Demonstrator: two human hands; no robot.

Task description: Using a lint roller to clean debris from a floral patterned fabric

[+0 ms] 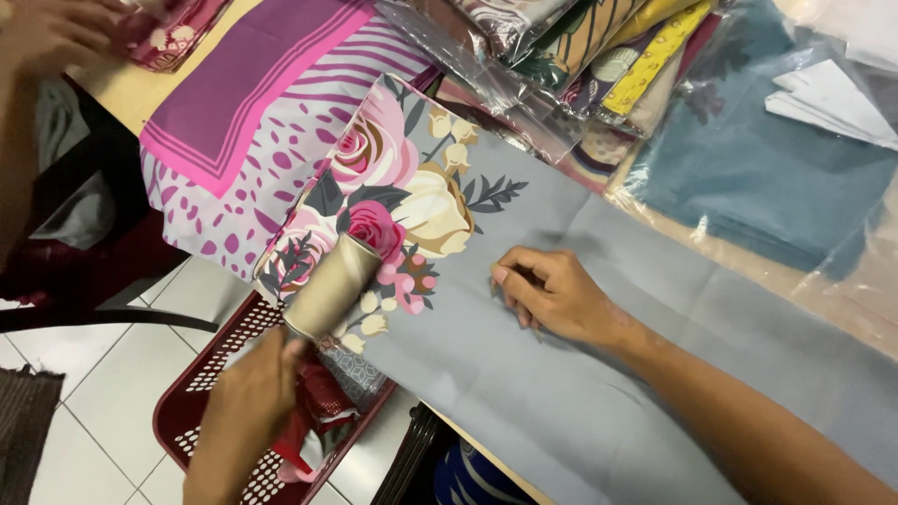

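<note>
Now my left hand (245,407) sits nearest me, low over the red basket (192,397), fingers curled tight round the handle of the lint roller (332,285). The handle itself is hidden inside my fist, so I can only say the grip is closed. The pale beige drum lies tilted across the near edge of the grey floral cloth (580,374), touching the printed roses. I judge the roller wants an even, light press and straight strokes away from the hem, so the sticky sheet lifts fluff without dragging the fabric off the table edge.

Further out, my right hand (552,295) rests flat on the plain grey part of the cloth. Its fingers are bent and drawn together, tips pressing down, holding nothing. That hand should pin the cloth firmly, I think, and keep it taut between the two hands so no crease rolls under the drum.

The cloth is smooth, thin and matte, grey with pink and cream roses at one end and faint fold lines across it.

Beyond it lie a purple and pink patterned scarf (262,103), a stack of bagged folded fabrics (580,65) and a teal cloth in clear plastic (767,178). At the far left corner another person's hand (47,37) touches a red patterned piece.
</note>
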